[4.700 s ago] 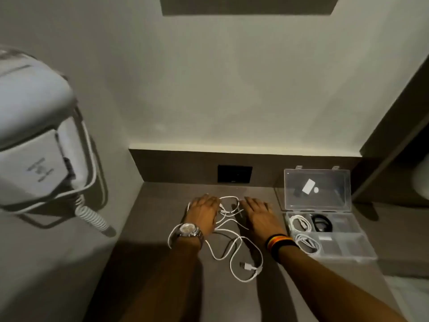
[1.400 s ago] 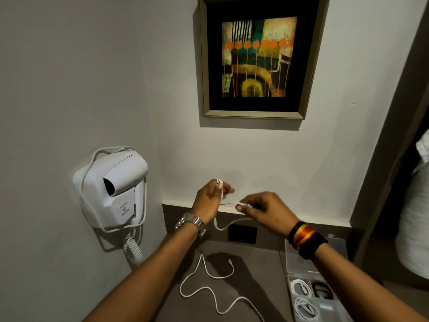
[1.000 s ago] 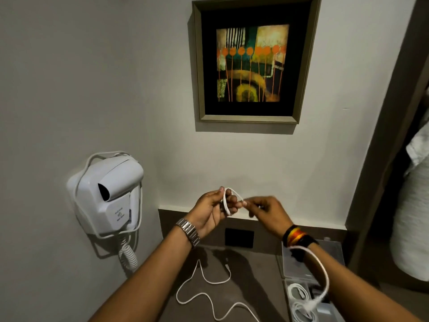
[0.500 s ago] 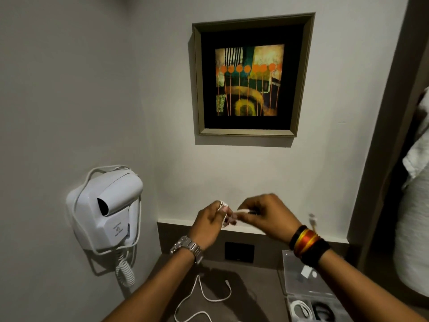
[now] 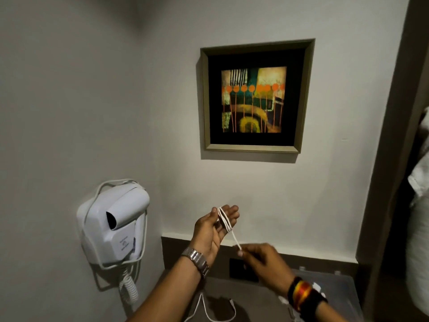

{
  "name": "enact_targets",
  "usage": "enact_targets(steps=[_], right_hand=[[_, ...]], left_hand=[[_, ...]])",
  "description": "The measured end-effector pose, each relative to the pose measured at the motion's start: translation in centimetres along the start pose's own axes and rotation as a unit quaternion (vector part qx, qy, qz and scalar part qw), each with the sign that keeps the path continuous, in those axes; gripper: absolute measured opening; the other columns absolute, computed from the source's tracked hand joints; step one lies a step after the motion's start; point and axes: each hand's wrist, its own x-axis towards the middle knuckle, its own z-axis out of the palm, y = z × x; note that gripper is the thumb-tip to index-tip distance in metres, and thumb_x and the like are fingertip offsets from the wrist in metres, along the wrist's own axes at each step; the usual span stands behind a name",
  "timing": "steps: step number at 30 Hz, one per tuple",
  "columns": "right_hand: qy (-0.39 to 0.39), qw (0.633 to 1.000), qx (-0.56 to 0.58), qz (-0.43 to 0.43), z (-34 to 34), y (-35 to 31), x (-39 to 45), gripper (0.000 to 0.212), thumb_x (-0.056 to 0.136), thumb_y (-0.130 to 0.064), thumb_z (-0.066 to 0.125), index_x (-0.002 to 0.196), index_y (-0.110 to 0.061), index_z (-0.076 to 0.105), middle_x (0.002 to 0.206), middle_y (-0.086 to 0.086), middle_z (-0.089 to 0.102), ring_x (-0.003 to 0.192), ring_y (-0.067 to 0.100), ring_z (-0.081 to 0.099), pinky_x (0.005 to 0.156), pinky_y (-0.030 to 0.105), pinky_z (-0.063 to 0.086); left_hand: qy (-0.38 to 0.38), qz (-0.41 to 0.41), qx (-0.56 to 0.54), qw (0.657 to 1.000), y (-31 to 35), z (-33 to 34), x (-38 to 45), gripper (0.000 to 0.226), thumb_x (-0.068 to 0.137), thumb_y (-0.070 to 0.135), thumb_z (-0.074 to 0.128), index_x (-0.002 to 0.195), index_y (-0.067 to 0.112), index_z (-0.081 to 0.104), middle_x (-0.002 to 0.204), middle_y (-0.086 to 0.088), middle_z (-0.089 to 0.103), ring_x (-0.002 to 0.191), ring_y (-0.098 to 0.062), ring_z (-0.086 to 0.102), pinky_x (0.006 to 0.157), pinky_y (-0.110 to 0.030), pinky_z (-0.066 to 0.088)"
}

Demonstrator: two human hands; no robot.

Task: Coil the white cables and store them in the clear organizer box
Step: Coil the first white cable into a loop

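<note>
The left hand (image 5: 214, 228) is spread, with the white cable (image 5: 224, 220) wrapped around its fingers. The right hand (image 5: 263, 263) pinches the cable's free end. Another cable (image 5: 204, 310) lies on the counter (image 5: 255, 303).

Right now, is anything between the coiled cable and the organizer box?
Nothing visible. The white cable is wound round the left hand, its end pinched by the right hand; the organizer box sits open below.
</note>
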Motion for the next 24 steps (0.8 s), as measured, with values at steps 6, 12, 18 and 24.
enact_targets(steps=[6,12,18,24], right_hand=[[-0.084,0.977,-0.191,-0.031,-2.4,-3.8,-0.4,0.034,0.093,-0.045,0.061,0.081,-0.015,0.071,0.07,-0.004,0.072,0.063,0.008,0.063,0.064,0.027,0.05],[-0.167,0.955,-0.246,0.002,-7.2,-8.3,-0.2,0.017,0.087,-0.033,0.075,0.093,-0.018,0.08,0.074,-0.008,0.073,0.059,0.001,0.062,0.067,0.024,0.055],[-0.206,0.907,-0.368,0.023,-9.9,-10.4,0.5,0.019,0.09,-0.021,0.075,0.108,-0.02,0.08,0.093,0.001,0.082,0.067,0.011,0.069,0.073,0.026,0.058],[-0.033,0.834,-0.523,-0.17,-10.4,-9.5,1.3,0.02,0.098,-0.024,0.063,0.113,-0.026,0.076,0.11,-0.004,0.076,0.098,0.019,0.071,0.084,0.035,0.059]], left_hand=[[0.0,0.126,0.367,0.922,-0.8,-1.9,-0.1,0.035,0.106,0.025,0.038,0.116,0.004,0.065,0.109,-0.013,0.076,0.097,-0.019,0.075,0.087,-0.03,0.059],[-0.089,0.189,0.589,0.781,-1.3,-2.2,-1.3,0.029,0.106,0.036,0.037,0.111,0.027,0.064,0.098,0.012,0.077,0.093,-0.001,0.071,0.088,-0.027,0.056],[-0.125,0.182,0.663,0.716,-0.9,-1.7,-1.5,0.035,0.103,0.052,0.031,0.103,0.035,0.062,0.076,0.013,0.07,0.076,0.002,0.067,0.074,-0.024,0.053],[-0.183,0.066,0.652,0.733,-1.3,-1.0,-2.1,0.042,0.1,0.06,0.027,0.09,0.034,0.058,0.071,0.003,0.063,0.075,-0.007,0.067,0.078,-0.032,0.052]])
